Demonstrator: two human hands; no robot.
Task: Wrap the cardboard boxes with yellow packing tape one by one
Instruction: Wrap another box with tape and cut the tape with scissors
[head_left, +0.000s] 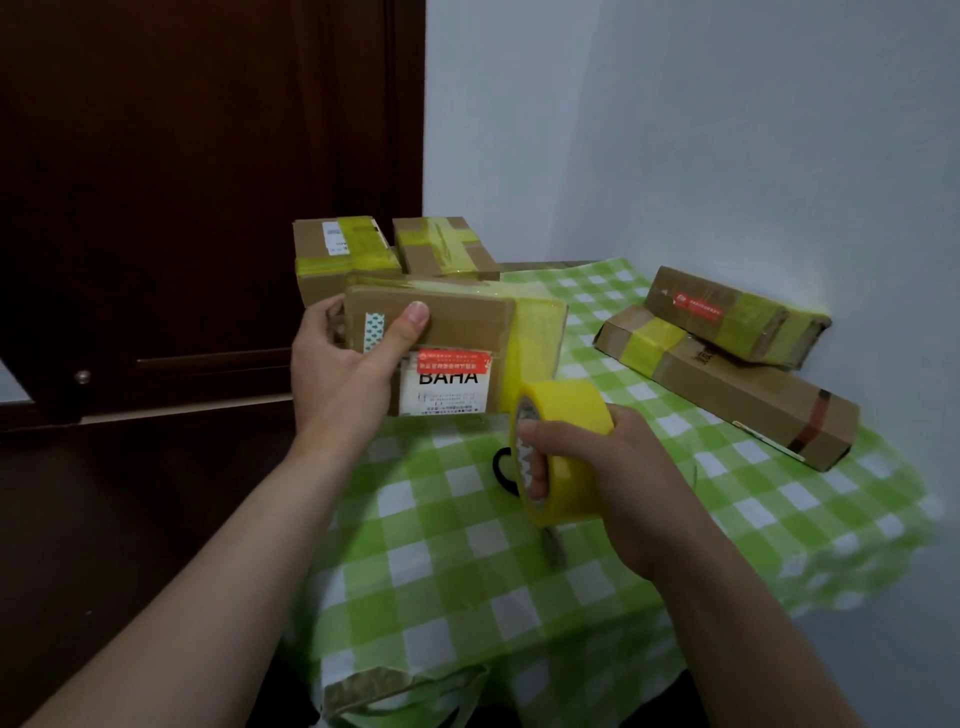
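Gripping the cardboard box (467, 322) by its left end, thumb across the front, the left hand (340, 374) steadies it over the checked tablecloth (467, 545). It seems light and stiff, best held at the edges. The right hand (618, 467) clasps the tape roll (571, 405), fingers hooked through its core.

white label (451, 387) on held cardboard box (467, 317) | reads "BAHA" | other print illegible
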